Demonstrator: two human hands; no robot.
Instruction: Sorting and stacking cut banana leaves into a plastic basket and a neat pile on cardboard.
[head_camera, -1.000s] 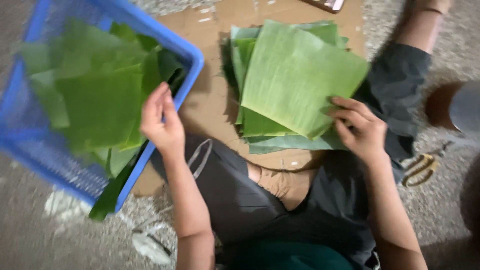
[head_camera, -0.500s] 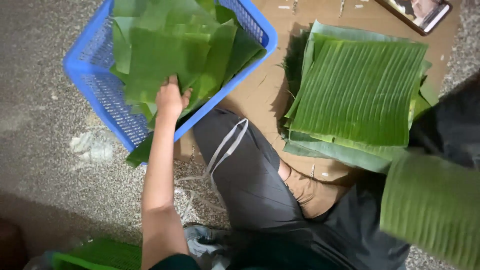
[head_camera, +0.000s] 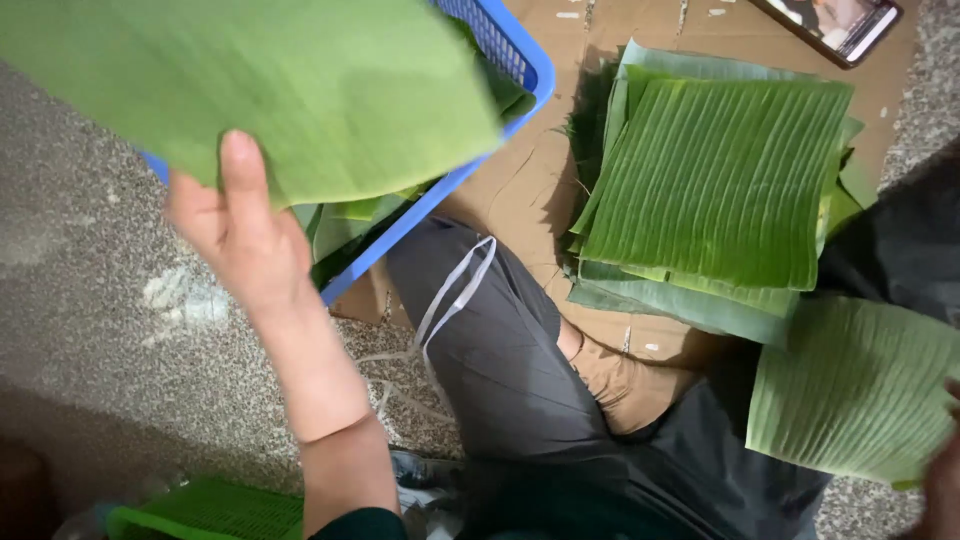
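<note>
Left hand (head_camera: 235, 235) pinches a large smooth green banana-leaf sheet (head_camera: 290, 90) lifted over the blue plastic mesh basket (head_camera: 520, 60), far left. Right hand (head_camera: 940, 490), barely visible, grip state unclear, touches a ribbed green leaf piece (head_camera: 850, 385) near right. Thumb-only hold: sheet may slip or tear.

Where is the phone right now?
The phone lies at the top right of the head view, on the brown cardboard, just beyond the stack of banana leaves.

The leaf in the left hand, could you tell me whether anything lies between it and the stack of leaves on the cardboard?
Nothing visible blocks it. The leaf held by the left hand hangs over the blue basket; only its rim and bare cardboard separate it from the stack.
</note>
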